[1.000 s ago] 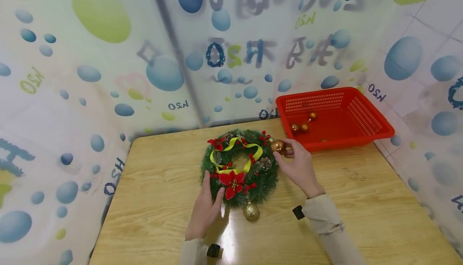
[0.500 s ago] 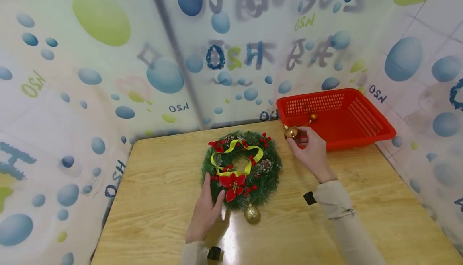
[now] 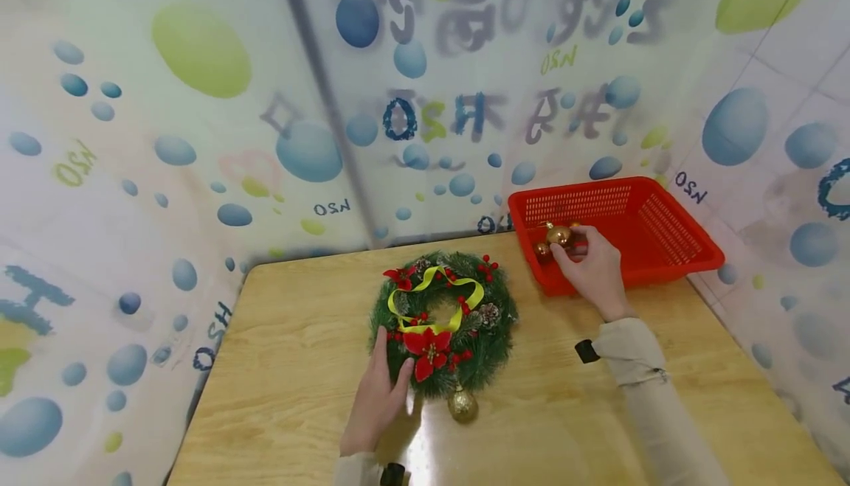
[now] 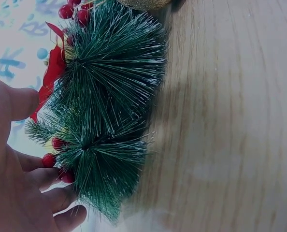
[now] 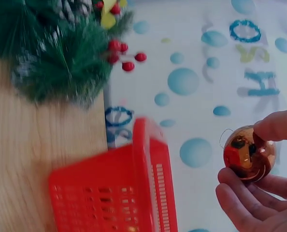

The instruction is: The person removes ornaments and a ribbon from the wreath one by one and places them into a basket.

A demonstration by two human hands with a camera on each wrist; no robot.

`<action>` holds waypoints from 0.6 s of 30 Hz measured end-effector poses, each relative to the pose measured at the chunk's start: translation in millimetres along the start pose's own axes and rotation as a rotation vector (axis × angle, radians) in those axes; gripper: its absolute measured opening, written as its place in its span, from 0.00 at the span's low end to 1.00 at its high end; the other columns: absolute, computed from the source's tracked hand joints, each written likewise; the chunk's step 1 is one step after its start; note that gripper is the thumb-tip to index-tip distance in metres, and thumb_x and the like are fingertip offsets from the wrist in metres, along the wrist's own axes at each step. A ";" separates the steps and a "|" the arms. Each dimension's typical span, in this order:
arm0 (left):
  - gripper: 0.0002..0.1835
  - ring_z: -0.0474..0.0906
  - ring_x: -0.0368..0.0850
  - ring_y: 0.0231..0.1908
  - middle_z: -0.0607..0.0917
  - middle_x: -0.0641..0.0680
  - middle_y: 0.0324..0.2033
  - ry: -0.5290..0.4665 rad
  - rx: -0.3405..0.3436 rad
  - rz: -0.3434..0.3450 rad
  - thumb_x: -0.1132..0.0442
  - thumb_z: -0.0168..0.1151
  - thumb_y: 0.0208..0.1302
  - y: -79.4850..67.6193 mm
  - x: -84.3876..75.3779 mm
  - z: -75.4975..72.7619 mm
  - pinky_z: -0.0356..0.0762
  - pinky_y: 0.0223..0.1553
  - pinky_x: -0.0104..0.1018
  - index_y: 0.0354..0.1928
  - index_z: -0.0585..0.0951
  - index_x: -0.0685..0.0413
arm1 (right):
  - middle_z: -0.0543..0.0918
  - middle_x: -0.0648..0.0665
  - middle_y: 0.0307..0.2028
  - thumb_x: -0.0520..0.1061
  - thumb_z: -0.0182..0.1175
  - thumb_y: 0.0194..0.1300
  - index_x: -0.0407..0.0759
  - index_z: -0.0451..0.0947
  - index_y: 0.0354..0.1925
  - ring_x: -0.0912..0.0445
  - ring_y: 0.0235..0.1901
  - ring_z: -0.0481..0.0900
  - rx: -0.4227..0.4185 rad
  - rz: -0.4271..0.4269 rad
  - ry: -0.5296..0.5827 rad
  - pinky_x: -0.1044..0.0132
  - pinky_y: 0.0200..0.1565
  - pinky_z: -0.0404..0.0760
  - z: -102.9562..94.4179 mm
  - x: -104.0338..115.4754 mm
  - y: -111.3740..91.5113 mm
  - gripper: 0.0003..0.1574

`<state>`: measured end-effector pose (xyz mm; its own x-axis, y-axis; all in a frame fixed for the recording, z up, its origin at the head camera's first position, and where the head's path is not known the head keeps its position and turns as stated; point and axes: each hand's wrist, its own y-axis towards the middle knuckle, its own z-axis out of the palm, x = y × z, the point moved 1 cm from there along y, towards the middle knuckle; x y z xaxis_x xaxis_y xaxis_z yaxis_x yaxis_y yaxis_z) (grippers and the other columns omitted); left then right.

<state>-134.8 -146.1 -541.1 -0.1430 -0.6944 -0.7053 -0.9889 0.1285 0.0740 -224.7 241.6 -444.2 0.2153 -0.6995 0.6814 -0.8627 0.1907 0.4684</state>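
A green Christmas wreath (image 3: 496,338) lies on the table, with red poinsettias, berries, pine cones and a yellow ribbon. My left hand (image 3: 380,399) rests at its front left edge, fingers loosely spread. In the left wrist view its fingertips touch the red berries (image 4: 58,143) and needles. My right hand (image 3: 595,272) pinches a shiny copper bauble (image 3: 559,236) between thumb and fingers, over the left part of a red plastic basket (image 3: 690,268). The bauble's thin hanging loop shows in the right wrist view. A gold glitter bauble (image 3: 462,405) sits at the wreath's front edge.
Inside the basket another copper bauble (image 3: 542,251) lies near its left wall, and more are partly hidden by my right hand. The wooden table (image 3: 285,368) meets a wall covering (image 3: 265,102) printed with blue and green spots behind it.
My right hand has carried the copper bauble from the wreath's right upper edge, rightward and away from me, over the basket. The left hand has stayed at the wreath.
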 end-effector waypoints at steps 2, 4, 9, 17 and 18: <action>0.45 0.51 0.64 0.77 0.48 0.60 0.81 -0.006 0.003 -0.004 0.41 0.49 0.78 -0.9 0.4 0.8 0.53 0.76 0.59 0.82 0.42 0.57 | 0.85 0.30 0.45 0.47 0.67 0.67 0.29 0.75 0.56 0.39 0.36 0.88 0.009 0.009 -0.018 0.55 0.37 0.89 -3.4 -5.8 4.1 0.28; 0.45 0.51 0.64 0.77 0.48 0.60 0.81 -0.011 0.002 -0.007 0.41 0.49 0.78 -1.5 0.4 1.2 0.54 0.76 0.60 0.82 0.42 0.57 | 0.85 0.30 0.44 0.47 0.65 0.68 0.29 0.74 0.56 0.39 0.37 0.88 0.020 0.017 -0.030 0.53 0.38 0.89 -6.8 -11.0 8.0 0.27; 0.45 0.51 0.64 0.77 0.48 0.60 0.81 -0.016 -0.001 -0.013 0.42 0.49 0.78 -1.2 0.1 1.2 0.54 0.76 0.60 0.82 0.42 0.56 | 0.84 0.29 0.44 0.48 0.64 0.69 0.28 0.74 0.55 0.38 0.36 0.87 0.024 0.023 -0.050 0.65 0.37 0.84 -15.9 -23.4 17.6 0.27; 0.44 0.53 0.64 0.77 0.50 0.61 0.80 -0.003 -0.026 0.007 0.44 0.50 0.78 -1.4 0.9 2.4 0.55 0.76 0.60 0.81 0.44 0.59 | 0.83 0.29 0.45 0.50 0.62 0.70 0.28 0.74 0.55 0.39 0.36 0.85 0.001 0.070 -0.097 0.74 0.34 0.73 -28.9 -45.5 37.0 0.28; 0.44 0.53 0.64 0.77 0.50 0.61 0.80 -0.003 -0.028 0.010 0.44 0.50 0.78 -1.5 0.9 2.9 0.55 0.76 0.60 0.81 0.44 0.59 | 0.83 0.29 0.45 0.51 0.62 0.70 0.28 0.73 0.55 0.39 0.36 0.84 -0.004 0.077 -0.102 0.75 0.34 0.72 -31.2 -47.4 38.6 0.28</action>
<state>-133.4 -144.9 -543.8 -0.1528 -0.6911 -0.7065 -0.9882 0.1158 0.1004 -254.0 303.6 -440.9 0.1001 -0.7492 0.6547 -0.8732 0.2493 0.4188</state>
